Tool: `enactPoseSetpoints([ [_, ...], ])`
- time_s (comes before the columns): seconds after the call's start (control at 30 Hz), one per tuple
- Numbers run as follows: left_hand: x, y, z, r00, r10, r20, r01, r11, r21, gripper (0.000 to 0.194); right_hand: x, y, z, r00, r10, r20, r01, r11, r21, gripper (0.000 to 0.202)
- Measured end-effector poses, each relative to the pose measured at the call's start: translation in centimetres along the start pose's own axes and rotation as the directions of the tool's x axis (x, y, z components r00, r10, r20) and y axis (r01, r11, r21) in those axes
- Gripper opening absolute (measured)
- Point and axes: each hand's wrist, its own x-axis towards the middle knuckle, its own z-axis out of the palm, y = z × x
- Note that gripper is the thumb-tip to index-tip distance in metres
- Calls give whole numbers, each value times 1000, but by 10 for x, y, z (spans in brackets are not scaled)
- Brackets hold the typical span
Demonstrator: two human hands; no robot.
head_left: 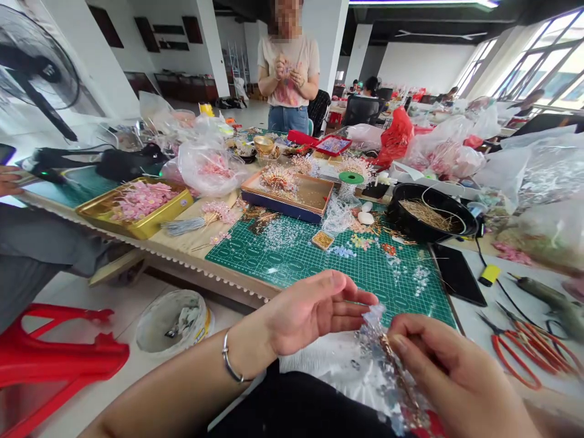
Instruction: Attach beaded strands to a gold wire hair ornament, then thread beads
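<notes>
A long beaded floral piece with pale blue translucent petals and a copper-coloured stem lies slanting over my lap. My right hand pinches its stem between thumb and fingers. Palm up, my left hand has its fingers extended and apart from the thumb, their tips beside the top petals. Below the piece is a clear plastic sheet. The green cutting mat in front of my hands bears loose beads, blue and yellow flowers and a small box of gold beads.
Red-handled pliers, a black phone and a black bowl of wires are at the right. A gold tray of pink flowers sits left. A white bucket stands below. Across the table stands a person.
</notes>
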Motion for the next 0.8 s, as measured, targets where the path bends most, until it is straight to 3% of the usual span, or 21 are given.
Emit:
enactPoseSetpoints([
  [0.1,-4,-5,11,989,150,20,-151,979,139,39,-5,-11,-1,955,-226,-191,181,957,-226,18],
  [0.2,-8,-3,23,966,237,102,-258,878,402,47,-3,-16,-3,910,-336,-244,223,891,-396,18],
  [0.3,-10,6,33,954,267,138,-276,597,753,32,1,-17,-5,880,-420,-224,258,817,-516,23],
  [0.37,-9,15,38,943,296,153,-266,393,880,20,5,-17,-6,844,-493,-211,303,763,-571,25],
  [0.5,0,26,44,940,288,184,-237,161,958,15,14,-16,-8,778,-588,-222,341,691,-637,28],
  [0.63,18,25,44,922,323,211,-227,11,974,10,21,-12,-11,805,-562,-188,322,681,-658,23],
  [0.8,44,23,42,877,459,139,-171,30,985,8,17,-4,-13,791,-572,-217,260,635,-727,26],
])
